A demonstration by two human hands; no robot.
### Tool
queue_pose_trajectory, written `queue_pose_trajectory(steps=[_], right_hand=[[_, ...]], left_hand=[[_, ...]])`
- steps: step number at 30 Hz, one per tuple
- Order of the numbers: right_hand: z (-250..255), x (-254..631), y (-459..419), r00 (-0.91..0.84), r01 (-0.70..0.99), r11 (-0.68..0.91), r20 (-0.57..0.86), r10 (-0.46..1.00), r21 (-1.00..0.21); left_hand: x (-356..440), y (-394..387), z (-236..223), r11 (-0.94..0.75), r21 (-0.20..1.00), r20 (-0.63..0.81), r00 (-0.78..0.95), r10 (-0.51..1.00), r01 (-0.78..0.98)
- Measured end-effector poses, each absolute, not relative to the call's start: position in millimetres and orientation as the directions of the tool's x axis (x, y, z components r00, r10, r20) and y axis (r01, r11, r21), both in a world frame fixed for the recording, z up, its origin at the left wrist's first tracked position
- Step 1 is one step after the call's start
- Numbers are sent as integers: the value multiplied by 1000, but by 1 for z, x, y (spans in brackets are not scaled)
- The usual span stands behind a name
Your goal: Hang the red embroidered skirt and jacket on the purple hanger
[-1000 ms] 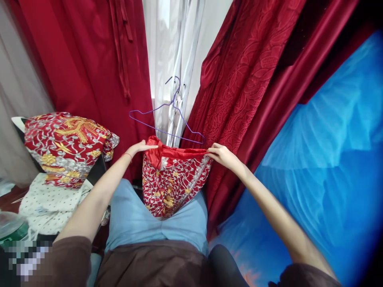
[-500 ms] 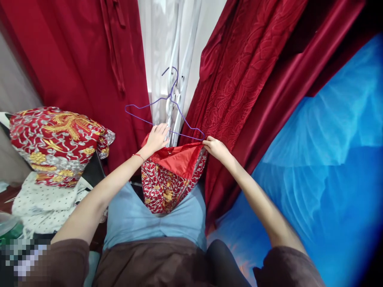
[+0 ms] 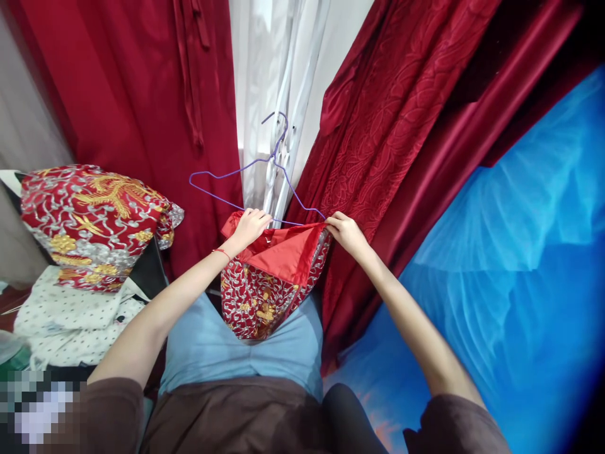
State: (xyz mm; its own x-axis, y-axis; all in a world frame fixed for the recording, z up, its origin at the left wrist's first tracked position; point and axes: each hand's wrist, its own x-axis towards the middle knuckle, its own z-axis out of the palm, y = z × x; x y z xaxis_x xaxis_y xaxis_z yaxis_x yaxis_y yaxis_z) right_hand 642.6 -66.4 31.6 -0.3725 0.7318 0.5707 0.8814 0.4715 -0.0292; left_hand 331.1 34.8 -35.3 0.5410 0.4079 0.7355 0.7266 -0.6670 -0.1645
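A red garment [image 3: 258, 296] with silver and gold embroidery and a plain red lining [image 3: 278, 252] hangs in front of my legs. It looks like a skirt, its top edge spread between my hands. My left hand [image 3: 254, 227] has its fingers curled over that edge, by the bottom bar of a purple wire hanger [image 3: 255, 162]. At the other end, my right hand [image 3: 346, 234] pinches the garment's corner against the hanger's right corner. The hanger's left corner sticks out beyond my left hand, bare. My left fingertips are partly hidden.
On the left, a matching embroidered garment [image 3: 94, 221] lies over a dark chair-like support, above folded white dotted cloth [image 3: 70, 315]. Dark red curtains [image 3: 142, 94] flank a white metal rack [image 3: 288, 107] ahead. Blue bedding [image 3: 496, 302] spreads at right.
My left fingers have curled down over the garment's edge. The hanger's left corner has shifted leftward and its bar sits lower behind the hand. My right hand keeps its pinch. The view has shifted slightly.
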Motion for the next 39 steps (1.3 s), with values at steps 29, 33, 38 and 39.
queue_pose_trajectory(steps=[29,33,38,39], right_hand=[[35,638,-83,-429,881,472,484,763,36],[50,619,-72,-392,866,500,607,692,-10],[72,586,-42,-312,804,588,779,544,-89],[74,580,-35,-304,785,611,792,529,-107]], left_hand=[[321,16,-40,-705,-60,764,487,424,707],[326,13,-42,-715,-66,754,504,421,696],[334,12,-45,-708,-32,760,477,441,705],[335,13,-45,-706,-14,759,467,454,708]])
